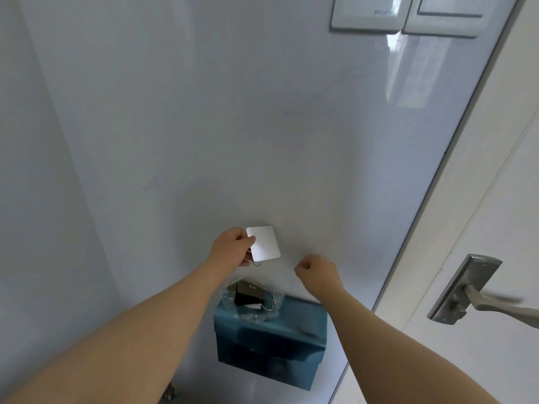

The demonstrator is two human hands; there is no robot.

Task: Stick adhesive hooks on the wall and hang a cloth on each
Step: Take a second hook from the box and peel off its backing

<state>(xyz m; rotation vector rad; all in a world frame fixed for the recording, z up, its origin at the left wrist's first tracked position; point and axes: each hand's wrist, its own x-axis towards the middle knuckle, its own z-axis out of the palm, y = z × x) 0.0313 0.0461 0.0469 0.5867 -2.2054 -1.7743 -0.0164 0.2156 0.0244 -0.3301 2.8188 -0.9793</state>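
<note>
My left hand (233,247) pinches a square adhesive hook (264,243) by its left edge, white backing side toward me, held close to the glossy white wall (233,126). A thin metal hook wire shows under the square. My right hand (316,271) hovers just right of the hook with its fingers curled and nothing visible in them. Below the hands, a clear plastic bag with more hooks (250,298) lies on top of a teal box (271,339). No cloth is in view.
A white door (481,228) with a metal lever handle (466,290) stands to the right of the wall. Two white switch plates (408,13) sit at the top of the wall. The wall panel's corner runs down the left side.
</note>
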